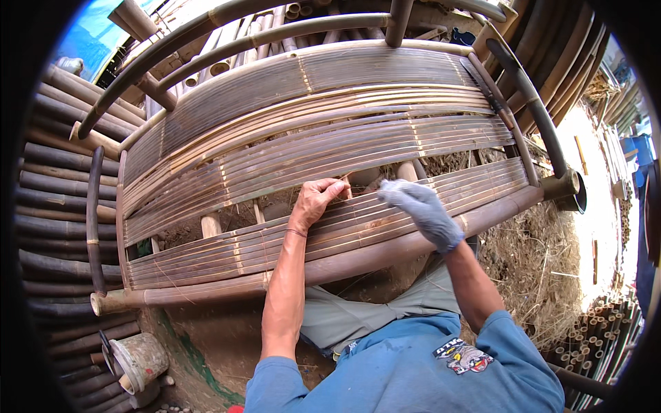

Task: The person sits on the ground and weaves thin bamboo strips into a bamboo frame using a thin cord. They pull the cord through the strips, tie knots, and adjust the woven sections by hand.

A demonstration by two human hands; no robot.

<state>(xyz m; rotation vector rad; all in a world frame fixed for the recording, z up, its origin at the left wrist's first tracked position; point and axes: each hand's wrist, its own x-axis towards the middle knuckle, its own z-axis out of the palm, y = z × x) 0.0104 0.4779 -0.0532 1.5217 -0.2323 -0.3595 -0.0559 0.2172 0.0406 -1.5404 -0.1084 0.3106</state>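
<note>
Bamboo bench (330, 146): located directly in front of the person, its long axis running left to right and rising slightly toward the right. At far left, dark poles (58, 199) lie stacked beyond the bench end; a stained bucket (141, 359) stands below them, near the front corner. The front slats (193, 256) run alongside the thick front rail (344, 266), with an open gap behind them. The bare left hand (317, 201) reaches over these slats; its thumb and fingers are together and appear clamped on a thin strip (348, 189) at the gap-side edge. That strip lies just right of the left fingertips, the nearer hand; the gloved right hand (420, 210) is farther right, apart from it. The gloved fingers are curled and blurred; whether they grip anything cannot be told. At far right, dry straw (533, 275) covers the ground.
</note>
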